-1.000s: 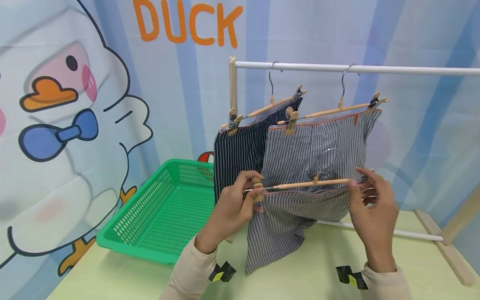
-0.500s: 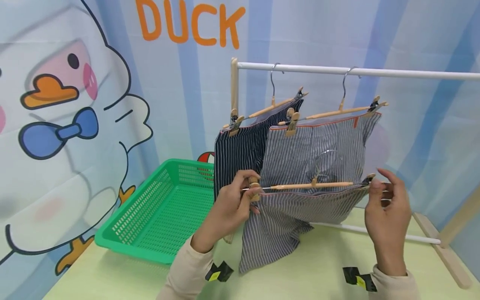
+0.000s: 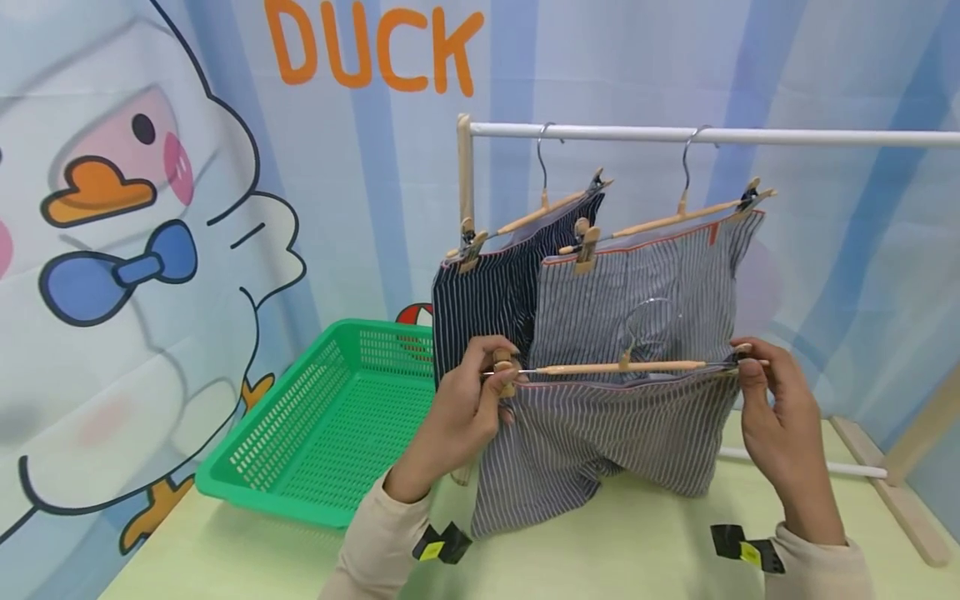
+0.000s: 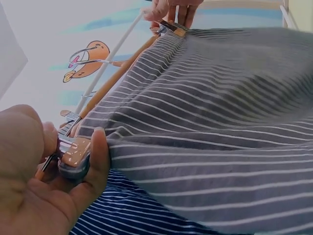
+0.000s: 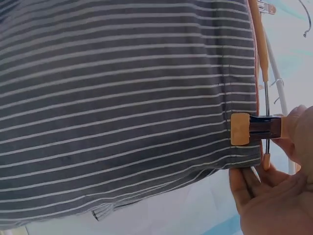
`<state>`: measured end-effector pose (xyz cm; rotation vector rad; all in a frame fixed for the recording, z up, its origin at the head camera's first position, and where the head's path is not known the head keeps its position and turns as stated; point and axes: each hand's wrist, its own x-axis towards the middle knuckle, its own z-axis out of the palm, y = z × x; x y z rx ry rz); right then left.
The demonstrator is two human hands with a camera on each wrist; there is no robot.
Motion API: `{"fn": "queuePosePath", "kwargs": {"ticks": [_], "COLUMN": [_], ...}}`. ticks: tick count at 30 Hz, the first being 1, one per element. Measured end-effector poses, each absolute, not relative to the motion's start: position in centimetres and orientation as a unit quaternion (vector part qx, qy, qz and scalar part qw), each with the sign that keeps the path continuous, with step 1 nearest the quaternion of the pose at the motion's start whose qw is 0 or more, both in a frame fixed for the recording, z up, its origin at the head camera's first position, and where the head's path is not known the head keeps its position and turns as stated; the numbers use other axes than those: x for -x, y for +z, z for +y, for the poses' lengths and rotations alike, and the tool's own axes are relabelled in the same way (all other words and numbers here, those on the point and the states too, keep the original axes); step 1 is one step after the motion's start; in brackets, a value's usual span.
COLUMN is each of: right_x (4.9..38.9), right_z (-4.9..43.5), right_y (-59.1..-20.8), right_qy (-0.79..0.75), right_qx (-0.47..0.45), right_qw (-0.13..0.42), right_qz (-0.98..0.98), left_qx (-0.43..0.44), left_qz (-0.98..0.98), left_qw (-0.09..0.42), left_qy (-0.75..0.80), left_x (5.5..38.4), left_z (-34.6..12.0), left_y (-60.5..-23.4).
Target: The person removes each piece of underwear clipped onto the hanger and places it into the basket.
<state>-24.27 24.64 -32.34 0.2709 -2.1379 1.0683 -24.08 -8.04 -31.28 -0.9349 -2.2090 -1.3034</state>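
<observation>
Grey white-striped shorts [image 3: 637,425] hang by the waistband from a wooden clip hanger [image 3: 585,368] held up in front of me. My left hand [image 3: 461,412] pinches the left clip [image 4: 77,151], which bites the waistband's corner. At the opposite end my right hand [image 3: 783,421] pinches the right clip [image 5: 239,129] between thumb and fingers. That clip also sits over the cloth in the right wrist view, with fingertips behind the shorts' edge. The hanger's metal hook [image 3: 628,321] points up, hooked on nothing.
Behind, a white rail [image 3: 810,136] carries dark striped shorts [image 3: 476,304] and light grey striped shorts [image 3: 600,308] on similar hangers. A green basket [image 3: 262,500] stands on the table at left. The rack's wooden foot [image 3: 892,500] lies at right.
My right hand has moved right along the hanger to its end and now pinches the clip there. The shorts' waistband is spread wider and their right side hangs lower. My left hand keeps its pinch.
</observation>
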Motion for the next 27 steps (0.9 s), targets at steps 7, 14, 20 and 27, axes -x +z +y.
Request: {"fn": "queuePosePath", "kwargs": {"ticks": [7, 14, 20, 27], "right_x": [24.17, 24.06, 23.88, 23.75], "right_z": [24.71, 24.15, 24.12, 24.21], "right_y": [-32.45, -32.22, -32.10, -32.08], "right_qy": [0.412, 0.422, 0.420, 0.417], "right_qx": [-0.105, -0.114, -0.112, -0.128], "right_qw": [0.353, 0.367, 0.363, 0.355], "right_qz": [-0.833, -0.821, -0.824, -0.827], "left_qx": [0.349, 0.336, 0.322, 0.289], "left_qz": [-0.783, -0.774, -0.756, -0.771], "left_qw": [0.252, 0.316, 0.301, 0.289], "left_qy": [-0.449, -0.433, -0.483, -0.487], "left_x": [24.23, 24.54, 24.32, 24.08], "left_z": [-8.08, -7.95, -8.01, -8.15], "left_y": [-31.27, -31.45, -31.51, -31.39]}}
